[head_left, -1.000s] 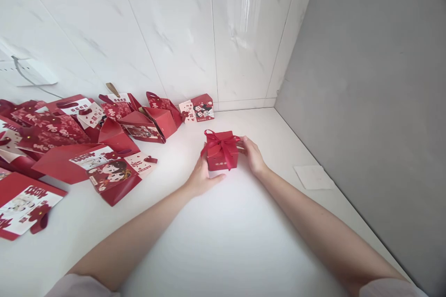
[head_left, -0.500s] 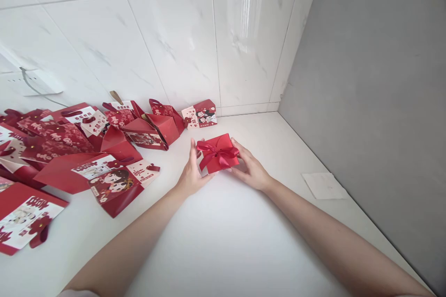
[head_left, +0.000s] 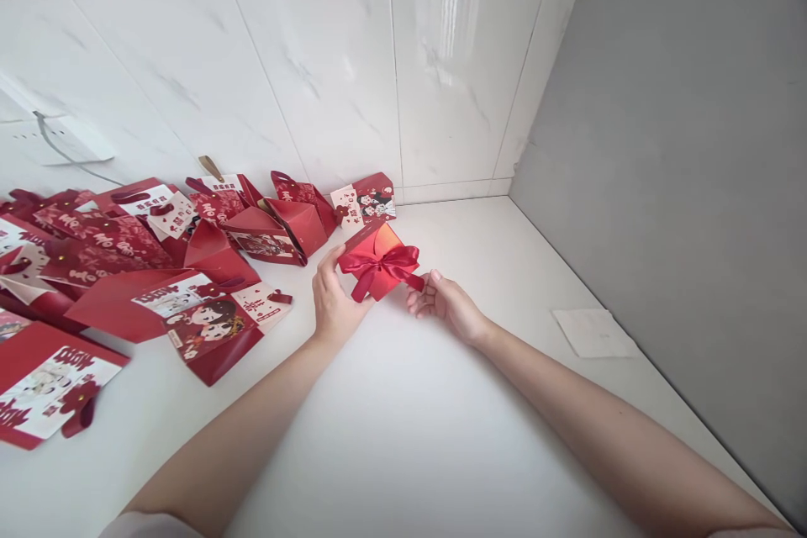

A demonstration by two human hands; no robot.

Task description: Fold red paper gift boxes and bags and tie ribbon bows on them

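A small red gift box [head_left: 371,248] tied with a glossy red ribbon bow [head_left: 386,265] is tilted in my left hand [head_left: 337,307]. The thumb and fingers of that hand grip its left side and lower edge. Just right of the box is my right hand [head_left: 447,307], its fingers loosely curled and its thumb apart from them. Its fingertips are close to the bow's right tail; whether they touch it I cannot tell. Nothing shows in that hand.
Several red paper gift boxes [head_left: 119,248] crowd the left of the white table [head_left: 391,437]. One printed box [head_left: 373,200] leans near the tiled wall [head_left: 334,59]. A white paper square [head_left: 593,333] lies at right by the grey panel [head_left: 681,143].
My right hand has come off the box's right side and its fingers have curled. With my left hand on it, the box has moved slightly left and tilted more.
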